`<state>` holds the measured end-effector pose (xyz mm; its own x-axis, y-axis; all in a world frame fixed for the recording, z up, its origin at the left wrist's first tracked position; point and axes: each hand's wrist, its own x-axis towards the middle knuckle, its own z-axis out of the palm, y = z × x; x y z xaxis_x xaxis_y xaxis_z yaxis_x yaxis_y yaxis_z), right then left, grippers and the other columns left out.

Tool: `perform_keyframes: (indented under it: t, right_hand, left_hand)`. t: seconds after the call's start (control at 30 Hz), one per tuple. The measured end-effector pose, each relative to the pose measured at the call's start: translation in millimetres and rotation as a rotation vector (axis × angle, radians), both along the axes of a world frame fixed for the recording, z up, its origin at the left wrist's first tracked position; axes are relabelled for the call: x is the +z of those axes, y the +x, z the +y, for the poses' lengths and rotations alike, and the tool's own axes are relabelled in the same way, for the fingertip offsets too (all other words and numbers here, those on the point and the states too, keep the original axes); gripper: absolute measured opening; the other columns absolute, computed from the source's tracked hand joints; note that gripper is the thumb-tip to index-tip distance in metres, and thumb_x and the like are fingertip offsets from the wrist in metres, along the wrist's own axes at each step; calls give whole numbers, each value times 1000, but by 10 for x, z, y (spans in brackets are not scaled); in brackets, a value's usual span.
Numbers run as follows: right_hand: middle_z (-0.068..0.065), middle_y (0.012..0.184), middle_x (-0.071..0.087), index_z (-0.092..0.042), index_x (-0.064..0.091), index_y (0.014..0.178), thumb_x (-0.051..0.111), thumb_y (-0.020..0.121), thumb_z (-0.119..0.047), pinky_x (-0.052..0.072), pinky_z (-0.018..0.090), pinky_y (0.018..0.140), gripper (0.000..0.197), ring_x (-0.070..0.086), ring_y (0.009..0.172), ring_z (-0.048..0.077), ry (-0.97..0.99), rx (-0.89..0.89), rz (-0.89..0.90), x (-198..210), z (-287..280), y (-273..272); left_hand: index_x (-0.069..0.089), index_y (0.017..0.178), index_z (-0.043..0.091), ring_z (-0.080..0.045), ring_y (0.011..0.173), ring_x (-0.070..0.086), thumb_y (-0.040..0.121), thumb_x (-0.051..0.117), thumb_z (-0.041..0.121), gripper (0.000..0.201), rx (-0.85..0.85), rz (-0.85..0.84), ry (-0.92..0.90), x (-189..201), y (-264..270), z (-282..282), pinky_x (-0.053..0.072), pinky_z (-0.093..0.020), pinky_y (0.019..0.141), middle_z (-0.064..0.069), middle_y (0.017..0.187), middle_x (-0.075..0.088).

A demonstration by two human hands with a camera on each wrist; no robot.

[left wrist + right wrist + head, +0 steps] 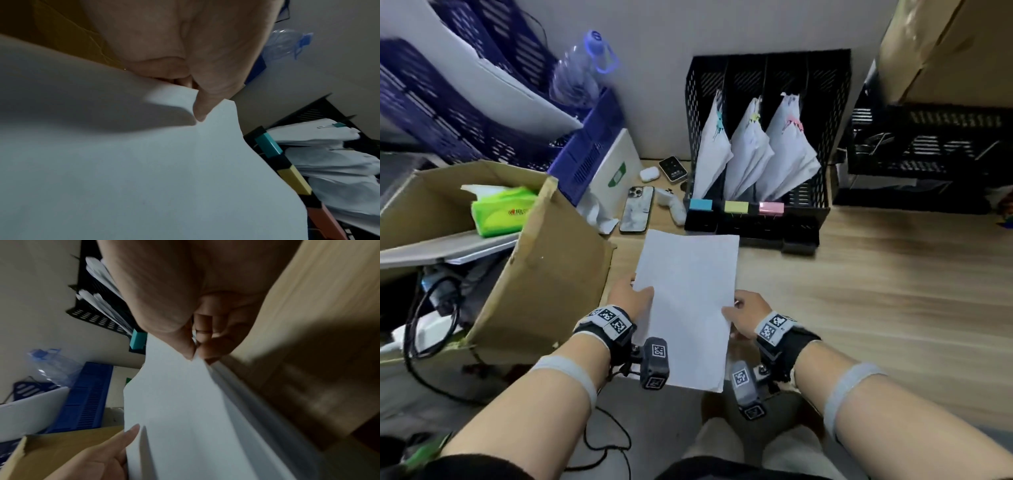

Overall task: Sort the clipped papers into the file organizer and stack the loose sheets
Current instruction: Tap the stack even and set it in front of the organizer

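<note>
Since the loose sheets (685,308) are held above the table edge, just in front of the file organizer (756,219), with the left hand (628,296) pinching the left edge and the right hand (748,313) pinching the right, I'd tap the bottom edge square first. Then lay them flat on the table (876,274) short of the organizer, whose three slots already hold the clipped papers (748,154).
</note>
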<state>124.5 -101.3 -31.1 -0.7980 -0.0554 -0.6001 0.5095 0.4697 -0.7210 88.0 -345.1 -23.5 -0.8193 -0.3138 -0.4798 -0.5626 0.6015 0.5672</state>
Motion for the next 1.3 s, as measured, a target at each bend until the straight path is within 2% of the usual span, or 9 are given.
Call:
perform_keyframes:
  t: [0.1, 0.2, 0.33, 0.43, 0.63, 0.87, 0.97, 1.17, 1.3]
  right_hand:
    - [12, 82, 75, -9, 69, 92, 58, 75, -25, 61, 48, 71, 26, 72, 71, 32, 31, -20, -46, -170, -205, -95]
    - [9, 83, 72, -16, 61, 93, 61, 79, -18, 61, 46, 74, 14, 72, 75, 32, 44, -110, -71, -277, -311, -115]
    - [8, 132, 54, -15, 44, 133, 65, 84, -25, 47, 29, 88, 54, 59, 116, 28, 162, -256, -131, -357, -333, -87]
    - [8, 130, 51, -10, 32, 143, 64, 85, -26, 48, 38, 98, 69, 55, 111, 27, 24, -334, -226, -362, -418, -68]
    - [8, 114, 57, -10, 41, 136, 60, 73, -43, 44, 31, 68, 73, 57, 90, 28, 52, -316, -309, -441, -481, -190]
    - [10, 107, 60, -4, 54, 119, 50, 76, -22, 49, 30, 72, 46, 59, 81, 26, 170, -249, -308, -480, -363, -233]
    - [12, 115, 59, -11, 49, 119, 44, 76, -17, 53, 36, 86, 43, 61, 97, 30, 173, -276, -210, -497, -268, -190]
    - [12, 109, 65, -9, 50, 118, 45, 83, 2, 48, 26, 66, 37, 60, 87, 24, -10, -528, 80, -143, 86, -92]
    - [4, 99, 65, -13, 54, 117, 48, 83, 4, 45, 20, 63, 39, 59, 83, 18, -5, -666, 381, 416, 381, -272]
  left_hand:
    - [47, 141, 8, -29, 128, 55, 91, 65, 15, 54, 9, -29, 66, -121, -60, -151, 42, -32, 101, -13, 138, 59]
    - [40, 145, 9, -29, 131, 51, 91, 66, 16, 60, -12, -72, 66, -238, -121, -254, 40, -34, 104, -13, 145, 52]
    - [43, 142, 14, -32, 119, 60, 83, 73, 23, 67, -54, -121, 17, -404, -177, -342, 49, -42, 103, -12, 138, 58]
    - [44, 140, 17, -34, 117, 60, 79, 73, 29, 68, -57, -142, -46, -475, -207, -317, 50, -42, 100, -9, 134, 58]
    - [44, 136, 13, -31, 106, 63, 83, 71, 26, 61, -53, -188, -43, -544, -326, -197, 52, -36, 87, -9, 125, 64]
    - [68, 113, 6, -27, 89, 63, 85, 68, 17, 30, -121, -276, 121, -629, -327, -75, 48, -29, 77, -6, 101, 69]
    - [65, 119, 9, -29, 101, 65, 86, 63, 12, 33, -192, -199, 180, -643, -309, 15, 51, -32, 86, -7, 111, 70]
    - [63, 117, 22, -25, 101, 71, 70, 66, 22, 48, -222, -23, 480, -367, -367, 343, 56, -47, 95, 0, 106, 75]
    - [67, 112, 16, -25, 98, 71, 71, 67, 7, 42, -172, 200, 710, 238, -597, 878, 58, -35, 86, -2, 102, 75]
